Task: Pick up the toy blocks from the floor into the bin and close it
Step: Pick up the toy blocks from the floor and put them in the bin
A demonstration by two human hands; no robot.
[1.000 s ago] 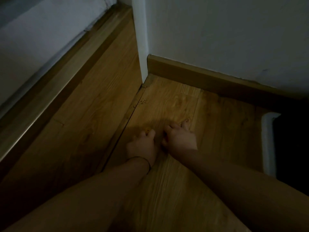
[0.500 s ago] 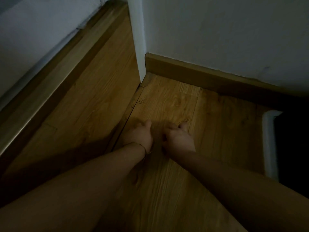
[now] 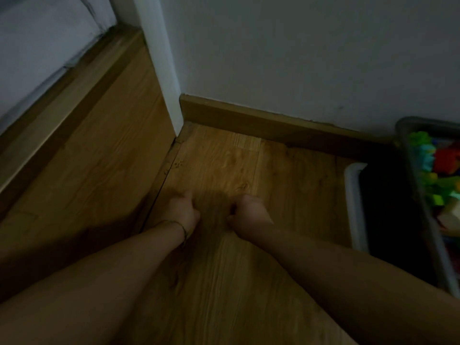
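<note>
On the head camera the light is poor. Both hands are low over the wooden floor (image 3: pixel 224 290), near the corner where the skirting board (image 3: pixel 261 120) meets the white wall (image 3: pixel 298 58). My left hand (image 3: pixel 183 211) has its fingers curled under into a fist, with a thin band (image 3: pixel 179 225) on the wrist. My right hand (image 3: pixel 250 212) is curled the same way just beside it, and the two are not touching. I cannot tell whether either fist has anything inside it. The bin (image 3: pixel 439 247) stands at the right edge against the wall, uncovered, with coloured toy blocks (image 3: pixel 438 165) heaped inside. A white-edged dark panel (image 3: pixel 356 202) lies between my right arm and the bin.
</note>
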